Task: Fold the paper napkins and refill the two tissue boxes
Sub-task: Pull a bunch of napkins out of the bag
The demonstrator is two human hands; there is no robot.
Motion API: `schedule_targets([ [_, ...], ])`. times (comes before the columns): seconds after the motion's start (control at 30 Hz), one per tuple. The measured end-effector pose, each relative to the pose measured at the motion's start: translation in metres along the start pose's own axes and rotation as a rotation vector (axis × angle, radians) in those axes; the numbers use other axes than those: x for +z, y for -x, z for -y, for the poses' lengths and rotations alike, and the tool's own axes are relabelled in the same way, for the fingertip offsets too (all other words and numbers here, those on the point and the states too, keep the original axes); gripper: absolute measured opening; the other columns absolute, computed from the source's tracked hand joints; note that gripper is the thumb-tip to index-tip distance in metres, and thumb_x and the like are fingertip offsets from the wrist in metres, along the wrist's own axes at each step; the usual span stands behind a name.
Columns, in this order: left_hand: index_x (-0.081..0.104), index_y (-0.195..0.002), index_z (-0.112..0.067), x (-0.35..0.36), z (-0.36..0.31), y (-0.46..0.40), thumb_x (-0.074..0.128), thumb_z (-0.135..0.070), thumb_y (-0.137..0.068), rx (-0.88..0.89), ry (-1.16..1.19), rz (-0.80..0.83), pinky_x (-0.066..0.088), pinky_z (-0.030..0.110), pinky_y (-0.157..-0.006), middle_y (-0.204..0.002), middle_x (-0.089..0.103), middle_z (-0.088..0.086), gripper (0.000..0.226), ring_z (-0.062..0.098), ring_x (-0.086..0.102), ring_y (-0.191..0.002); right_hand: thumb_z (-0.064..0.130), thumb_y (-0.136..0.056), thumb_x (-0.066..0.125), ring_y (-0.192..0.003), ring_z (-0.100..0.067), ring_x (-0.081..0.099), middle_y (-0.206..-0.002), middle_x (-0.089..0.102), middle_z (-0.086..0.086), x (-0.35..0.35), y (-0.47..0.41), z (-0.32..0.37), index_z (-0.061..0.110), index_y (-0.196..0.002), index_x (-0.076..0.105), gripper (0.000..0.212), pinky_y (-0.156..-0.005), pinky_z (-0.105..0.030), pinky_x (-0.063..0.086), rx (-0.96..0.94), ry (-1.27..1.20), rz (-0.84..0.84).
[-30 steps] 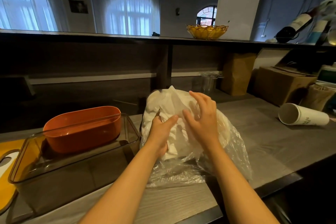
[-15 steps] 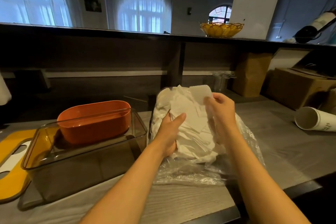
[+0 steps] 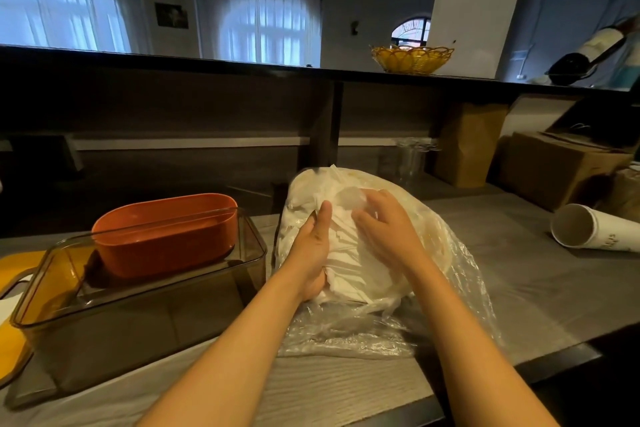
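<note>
A heap of white paper napkins lies in an open clear plastic bag on the grey counter in front of me. My left hand grips the left side of the heap, thumb pointing up. My right hand is blurred over the top of the heap, its curled fingertips pinching a single napkin. To the left, an orange tissue box stands open and looks empty, inside a larger clear brown box.
A yellow lid lies at the far left edge. On the right a white paper cup lies on its side, with cardboard boxes and a brown bag behind. A glass jar stands behind the bag.
My right hand, which had lifted a napkin above the heap, has come back down onto the heap with it. My left hand has kept its grip on the heap's left side.
</note>
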State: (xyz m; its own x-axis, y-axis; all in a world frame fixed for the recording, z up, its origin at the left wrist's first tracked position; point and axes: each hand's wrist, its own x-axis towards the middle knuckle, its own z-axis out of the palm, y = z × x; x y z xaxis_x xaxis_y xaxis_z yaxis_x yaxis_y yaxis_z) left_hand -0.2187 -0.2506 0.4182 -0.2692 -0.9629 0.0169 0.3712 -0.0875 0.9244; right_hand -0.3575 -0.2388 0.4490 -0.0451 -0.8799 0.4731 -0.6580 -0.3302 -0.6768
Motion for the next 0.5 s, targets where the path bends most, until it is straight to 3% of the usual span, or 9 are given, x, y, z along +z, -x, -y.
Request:
schedule_targets([
  [0.1, 0.043, -0.149, -0.031, -0.0018, 0.0026, -0.0027, 0.064, -0.093, -0.050, -0.022, 0.006, 0.012, 0.048, 0.048, -0.108, -0.140, 0.061, 0.002, 0.119, 0.025, 0.060, -0.126, 0.035, -0.095, 0.063, -0.111, -0.009, 0.047, -0.118, 0.050, 0.009, -0.0004, -0.0006, -0.0059, 0.028, -0.137, 0.054, 0.044, -0.092, -0.025, 0.037, 0.033, 0.111, 0.023],
  [0.23, 0.044, -0.149, -0.032, -0.0018, 0.0034, -0.0032, 0.062, -0.096, -0.047, -0.048, 0.013, 0.017, 0.048, 0.047, -0.108, -0.143, 0.059, 0.002, 0.122, 0.024, 0.058, -0.128, 0.039, -0.089, 0.069, -0.095, -0.008, 0.052, -0.104, 0.055, 0.013, 0.0005, 0.0023, -0.0037, 0.028, -0.118, 0.061, 0.032, -0.083, -0.023, 0.043, -0.026, 0.202, 0.020],
  [0.37, 0.050, -0.144, -0.028, -0.0013, 0.0027, -0.0021, 0.065, -0.091, -0.051, -0.031, 0.011, 0.047, 0.050, 0.049, -0.105, -0.132, 0.067, 0.005, 0.113, 0.025, 0.065, -0.120, 0.029, -0.085, 0.076, -0.082, -0.007, 0.054, -0.089, 0.058, 0.013, -0.0010, 0.0008, -0.0039, 0.023, -0.097, 0.058, 0.022, -0.072, -0.022, 0.045, 0.014, 0.063, -0.035],
  [0.5, 0.052, -0.141, -0.028, -0.0013, 0.0024, -0.0011, 0.081, -0.068, -0.063, -0.029, 0.051, 0.046, 0.048, 0.051, -0.107, -0.134, 0.065, 0.005, 0.092, 0.028, 0.061, -0.125, 0.022, -0.083, 0.079, -0.088, -0.003, 0.058, -0.099, 0.062, 0.013, -0.0036, 0.0007, -0.0032, 0.021, -0.106, 0.061, 0.029, -0.073, -0.015, 0.046, 0.095, -0.139, -0.095],
])
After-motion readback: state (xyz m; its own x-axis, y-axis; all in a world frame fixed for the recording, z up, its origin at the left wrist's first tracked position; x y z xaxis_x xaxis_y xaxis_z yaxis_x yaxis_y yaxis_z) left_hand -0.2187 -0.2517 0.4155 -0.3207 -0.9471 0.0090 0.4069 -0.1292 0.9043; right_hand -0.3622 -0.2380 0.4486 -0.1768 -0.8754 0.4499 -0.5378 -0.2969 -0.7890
